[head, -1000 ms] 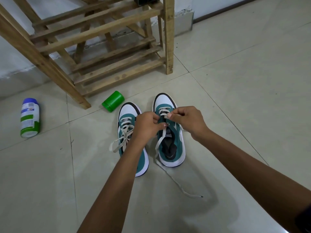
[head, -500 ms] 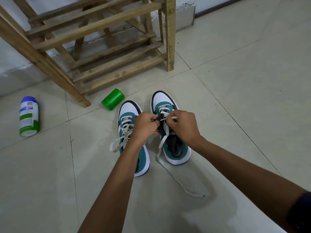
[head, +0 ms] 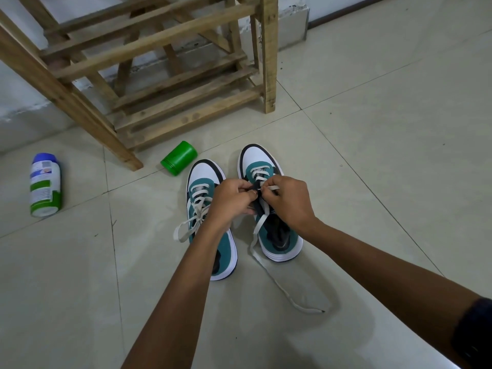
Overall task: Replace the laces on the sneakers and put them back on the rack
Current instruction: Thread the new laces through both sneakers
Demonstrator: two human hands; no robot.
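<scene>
From the head camera I see my right hand [head: 288, 202] pinching the short free end of the cream lace [head: 259, 230] between thumb and forefinger, the tip poking out past my knuckles toward the far side. My left hand [head: 231, 201] meets it knuckle to knuckle, its fingers curled in on the dark tongue and eyelet edge of the right sneaker [head: 269, 206]; I cannot tell whether it also has a strand of lace.

Both hands sit directly above that sneaker's mid eyelets. Beyond the grip, toward the white toe cap, two or three crossings are already threaded. On the near side of the grip the eyelets stand bare, and the long end of the lace drops from under my fingers, runs along the shoe's inner side and trails over the floor tiles [head: 372, 129] toward me, ending in a dark tip.

Just left of the grip, partly under my left forearm, stands the left sneaker [head: 202, 187], laced, with loose loops falling to its outer side.

Past the sneakers, a green lidded jar [head: 179, 157] lies on its side, contents hidden. Behind it stands the wooden shoe rack [head: 170, 102], its lower slats bare. Well off to the left a white bottle [head: 45, 185] with a blue cap lies on the floor.
</scene>
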